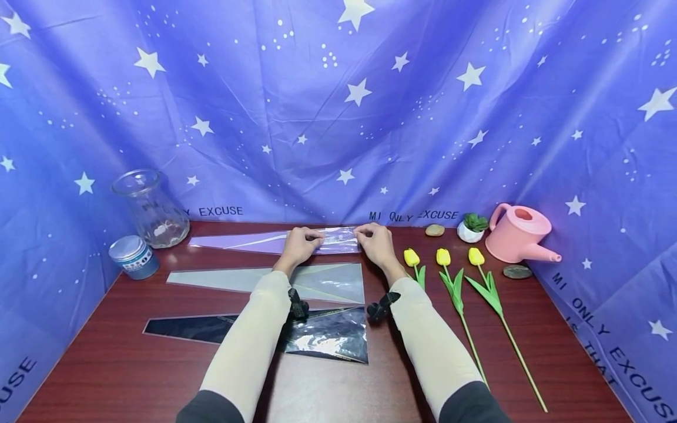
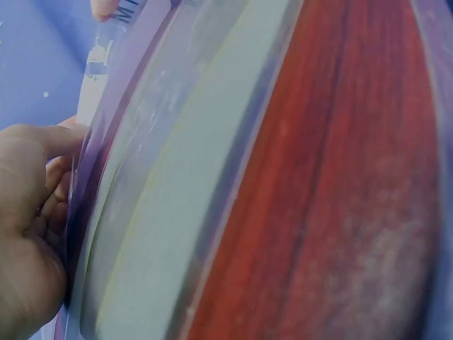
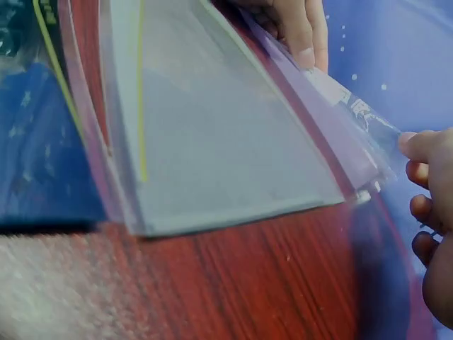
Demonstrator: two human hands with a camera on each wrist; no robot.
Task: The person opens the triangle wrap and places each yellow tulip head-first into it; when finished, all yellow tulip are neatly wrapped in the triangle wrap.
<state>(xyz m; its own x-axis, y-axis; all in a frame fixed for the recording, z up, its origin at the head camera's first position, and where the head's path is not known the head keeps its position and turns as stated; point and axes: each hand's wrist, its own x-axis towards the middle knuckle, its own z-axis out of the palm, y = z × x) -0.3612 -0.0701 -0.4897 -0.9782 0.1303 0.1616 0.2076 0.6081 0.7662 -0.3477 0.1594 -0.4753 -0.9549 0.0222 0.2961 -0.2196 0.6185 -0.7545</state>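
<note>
At the back of the table lies a purple tapered plastic flower sleeve (image 1: pixel 248 241) with a clear film front. My left hand (image 1: pixel 300 247) pinches it around the middle of its length, thumb against the film. At its wide right end my right hand (image 1: pixel 378 244) pinches the clear film's corner between thumb and fingers; the right wrist view shows the film (image 3: pixel 371 124) drawn taut between the hands. Nearer me lies a grey sleeve (image 1: pixel 227 278), and below that a black sleeve (image 1: pixel 322 332), partly under my left forearm.
Three yellow tulips (image 1: pixel 443 257) with green stems lie at the right. Behind them are a pink watering can (image 1: pixel 513 238), a potted succulent (image 1: pixel 472 226) and two stones (image 1: pixel 435 230). A glass vase (image 1: pixel 158 217) and a lidded blue jar (image 1: pixel 134 258) stand at the left. A starry curtain (image 1: pixel 328 117) surrounds the table.
</note>
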